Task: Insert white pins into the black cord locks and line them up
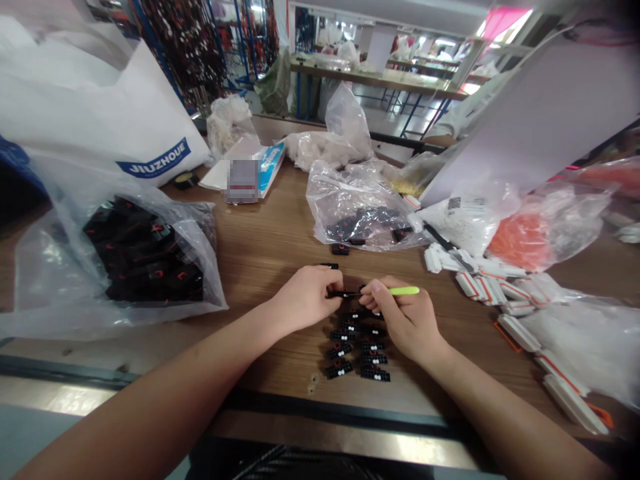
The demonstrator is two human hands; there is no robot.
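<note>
Between the fingers of my left hand (pixel 318 293) is a small black connector housing (pixel 342 294), held just over the wooden table. My right hand (pixel 403 313) is closed in a pen grip round a tool with a yellow-green handle (pixel 405 291). Its thin dark tip meets the connector housing or comes very close to it; I cannot tell which. Below my hands lie two columns of black connector housings (pixel 340 370), several with white dots on them. Two more black pieces lie just beyond my left hand, one of them a housing with a red mark (pixel 341 249).
A clear bag of black and red connector housings (pixel 145 260) lies at left, below a white printed bag (pixel 100 107). Another clear bag (pixel 360 207) of black parts stands ahead. White and orange parts (pixel 500 287) and bags of white and orange pieces crowd the right side.
</note>
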